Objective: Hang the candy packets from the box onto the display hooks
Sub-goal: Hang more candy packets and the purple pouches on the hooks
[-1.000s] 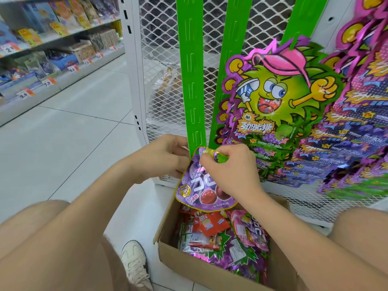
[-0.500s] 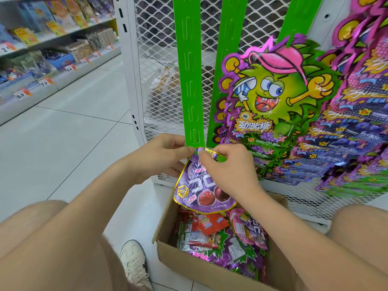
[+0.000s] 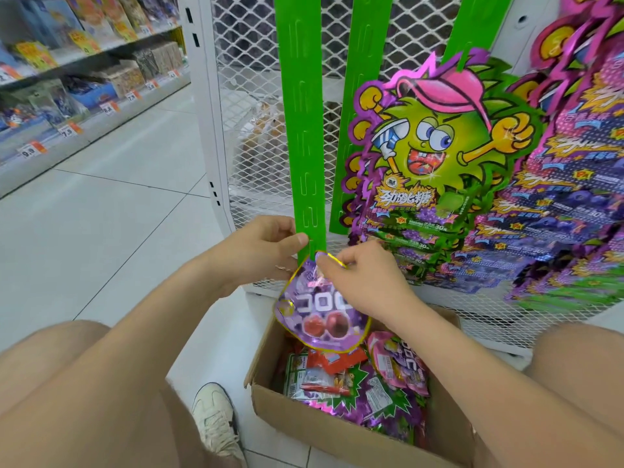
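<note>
Head view: right hand (image 3: 364, 282), pinch on purple pkt (image 3: 320, 319) top; left hand (image 3: 260, 251), pinch on green strip (image 3: 304, 130)

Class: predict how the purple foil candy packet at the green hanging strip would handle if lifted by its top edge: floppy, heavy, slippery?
The purple foil candy packet probably flops: it dangles from the right hand's pinch at its top. Likely light: a fingertip pinch seems to carry it. Its glossy film looks slippery.

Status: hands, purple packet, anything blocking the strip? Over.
Left hand pinches bottom end of green plastic hanging strip. Right hand pinches top of purple foil candy packet at that end; hooked or not, cannot tell. Nothing in the way.
</note>
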`<state>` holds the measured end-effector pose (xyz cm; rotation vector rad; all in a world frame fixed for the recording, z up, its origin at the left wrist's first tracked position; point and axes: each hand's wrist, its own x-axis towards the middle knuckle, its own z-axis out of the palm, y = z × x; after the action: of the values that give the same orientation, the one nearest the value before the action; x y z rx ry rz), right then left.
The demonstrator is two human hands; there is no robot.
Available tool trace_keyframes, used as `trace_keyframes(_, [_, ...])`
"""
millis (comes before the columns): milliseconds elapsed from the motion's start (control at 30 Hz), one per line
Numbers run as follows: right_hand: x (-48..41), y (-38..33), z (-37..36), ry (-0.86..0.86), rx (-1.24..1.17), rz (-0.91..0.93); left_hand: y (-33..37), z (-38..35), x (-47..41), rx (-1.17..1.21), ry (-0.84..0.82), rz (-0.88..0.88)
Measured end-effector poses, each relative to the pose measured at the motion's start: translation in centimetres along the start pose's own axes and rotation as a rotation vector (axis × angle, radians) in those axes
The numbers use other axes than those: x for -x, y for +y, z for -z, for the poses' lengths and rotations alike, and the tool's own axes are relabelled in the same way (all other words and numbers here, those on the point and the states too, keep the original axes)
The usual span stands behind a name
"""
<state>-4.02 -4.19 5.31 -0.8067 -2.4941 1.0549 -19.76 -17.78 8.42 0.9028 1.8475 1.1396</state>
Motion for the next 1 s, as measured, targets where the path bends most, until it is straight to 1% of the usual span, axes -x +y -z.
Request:
trace_keyframes(100, [-0.2, 0.6, -0.3, -0.154, -0.024, 0.019, -0.5, -0.3, -0.2, -0.191, 0.043, -0.11])
trace_keyframes(200, [-1.0, 1.9, -0.4, -0.191, -0.042, 0.055, -2.2, -0.6, -1.1, -0.483, 0.048, -0.16])
trace_keyframes(267, [-1.6, 3.2, -0.5, -0.171, 0.003, 0.006, -3.6, -1.0, -1.9, -0.647, 0.071, -0.138])
trace_keyframes(333, [-1.8, 4.7, -0.8, -0.201, 0.028, -0.097, -5.2, -1.7, -2.7, -0.674, 0.132, -0.113])
trace_keyframes(400, [-1.8, 6.9, -1.4, -0.249, 0.058, -0.21, -6.8, -2.9, -3.5, -0.694, 0.249, -0.046])
trace_keyframes(467, [-1.2, 9.2, -2.4, -0.294, 0.11, -0.319, -8.4, -4.8, -3.7, -0.776, 0.424, 0.167])
trace_keyframes(500, [-0.9, 10.6, -3.0, -0.329, 0.13, -0.35, -9.0, -6.0, -3.5, -0.817, 0.463, 0.298])
trace_keyframes(533, [-0.4, 12.0, -3.5, -0.373, 0.145, -0.374, -9.8, -7.3, -3.4, -0.84, 0.443, 0.384])
trace_keyframes(567, [0.3, 13.3, -4.0, -0.419, 0.163, -0.394, -10.7, -8.6, -3.2, -0.852, 0.373, 0.42])
trace_keyframes(600, [1.1, 14.7, -4.6, -0.461, 0.191, -0.413, -11.9, -9.8, -3.3, -0.849, 0.283, 0.4])
trace_keyframes(700, [4.1, 19.8, -6.7, -0.529, 0.31, -0.465, -16.2, -12.6, -4.3, -0.79, -0.162, 0.254])
trace_keyframes(733, [5.2, 21.6, -7.4, -0.545, 0.344, -0.495, -18.0, -13.4, -4.7, -0.783, -0.276, 0.255])
trace_keyframes(767, [6.3, 23.2, -8.1, -0.575, 0.394, -0.535, -19.7, -14.2, -5.0, -0.764, -0.352, 0.297])
trace_keyframes(800, [7.4, 24.5, -8.6, -0.598, 0.465, -0.571, -21.6, -15.1, -5.4, -0.743, -0.391, 0.313])
trace_keyframes(867, [9.2, 27.0, -9.7, -0.62, 0.532, -0.606, -25.4, -16.8, -6.1, -0.747, -0.394, 0.338])
trace_keyframes(933, [10.4, 27.8, -10.4, -0.664, 0.389, -0.759, -27.7, -18.1, -6.7, -0.784, -0.361, 0.339])
trace_keyframes(1000, [11.0, 27.9, -11.0, -0.659, 0.32, -0.831, -28.1, -19.1, -7.1, -0.753, -0.321, 0.364])
